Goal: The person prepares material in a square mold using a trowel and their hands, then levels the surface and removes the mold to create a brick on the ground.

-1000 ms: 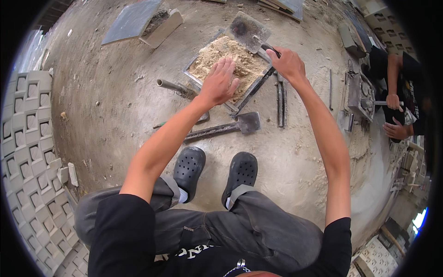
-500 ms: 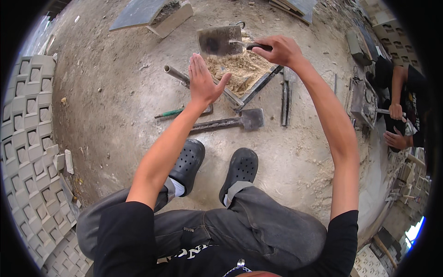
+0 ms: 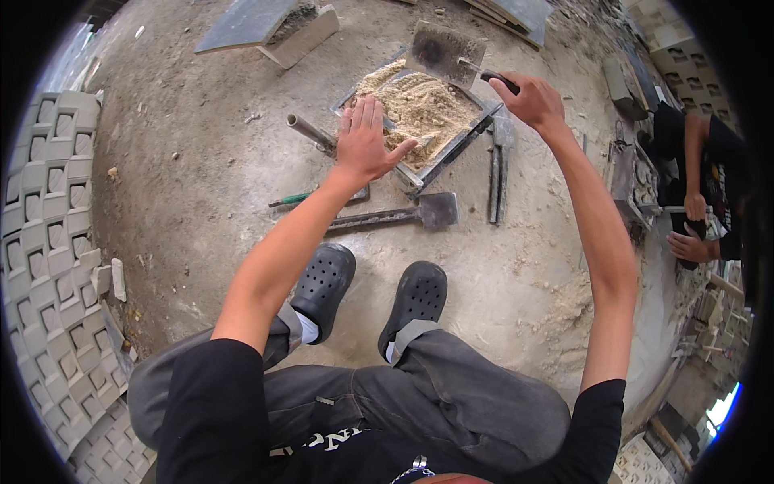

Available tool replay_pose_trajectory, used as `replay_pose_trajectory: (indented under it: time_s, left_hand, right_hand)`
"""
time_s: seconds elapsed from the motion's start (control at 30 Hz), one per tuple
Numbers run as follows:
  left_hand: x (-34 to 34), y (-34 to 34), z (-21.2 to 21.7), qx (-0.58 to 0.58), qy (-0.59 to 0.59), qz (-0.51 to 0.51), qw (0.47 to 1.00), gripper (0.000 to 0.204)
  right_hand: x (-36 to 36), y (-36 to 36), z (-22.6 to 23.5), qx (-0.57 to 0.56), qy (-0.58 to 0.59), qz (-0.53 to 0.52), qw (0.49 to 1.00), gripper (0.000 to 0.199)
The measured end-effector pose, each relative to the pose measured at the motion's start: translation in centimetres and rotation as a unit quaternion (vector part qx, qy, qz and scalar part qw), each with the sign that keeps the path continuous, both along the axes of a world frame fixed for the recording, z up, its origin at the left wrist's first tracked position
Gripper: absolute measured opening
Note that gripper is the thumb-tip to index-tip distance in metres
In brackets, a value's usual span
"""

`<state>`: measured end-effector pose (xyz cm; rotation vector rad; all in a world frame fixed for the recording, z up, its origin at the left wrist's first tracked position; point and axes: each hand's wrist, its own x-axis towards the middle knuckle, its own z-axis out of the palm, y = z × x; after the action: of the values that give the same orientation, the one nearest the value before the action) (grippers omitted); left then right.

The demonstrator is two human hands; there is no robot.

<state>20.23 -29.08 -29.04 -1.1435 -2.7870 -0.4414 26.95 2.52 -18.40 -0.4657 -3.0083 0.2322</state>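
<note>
A square metal mould frame (image 3: 452, 160) lies on the floor in front of me, filled with a pale, crumbly, sand-like mix (image 3: 419, 109). My right hand (image 3: 532, 98) grips the black handle of a wide, flat trowel (image 3: 447, 53). The trowel's grey blade, with a dark patch, is tilted up over the far right corner of the mould. My left hand (image 3: 367, 143) is open, fingers stretched and thumb apart, at the mould's near left side. Whether its palm touches the mix or the rim is hidden.
Near my shoes lies a flat-headed metal tamper (image 3: 438, 210). A metal pipe (image 3: 305, 129) stands left of the mould; dark bars (image 3: 497, 177) lie right. Stacked patterned blocks (image 3: 48, 218) line the left. A co-worker's hand (image 3: 692, 244) is at the right beside another mould (image 3: 637, 181).
The trowel has moved right and away from me, uncovering the mix and the mould's far side. My left hand has shifted slightly right and nearer to me, still spread.
</note>
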Motion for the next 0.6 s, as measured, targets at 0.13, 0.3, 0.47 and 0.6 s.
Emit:
replay_pose_trajectory:
  time_s: [0.13,0.3,0.47,0.6]
  left_hand:
    - [-0.5,-0.3,0.0,-0.009,0.008,0.036,0.999,0.105]
    - [-0.8,-0.7,-0.1,-0.035,-0.012,0.115,0.993,0.113]
    - [-0.3,-0.4,0.2,0.0,-0.069,0.153,0.986,0.127]
    - [-1.5,-0.4,0.1,0.07,-0.084,0.162,0.981,0.131]
  right_hand:
    - [-3.1,-1.7,0.1,-0.006,-0.035,-0.025,0.999,0.045]
    - [-5.5,-3.8,-0.4,-0.018,-0.049,0.025,0.998,0.042]
    - [-5.7,-5.3,-0.3,-0.022,-0.042,0.11,0.993,0.041]
    - [-5.4,-6.1,0.1,0.024,-0.03,0.193,0.98,0.039]
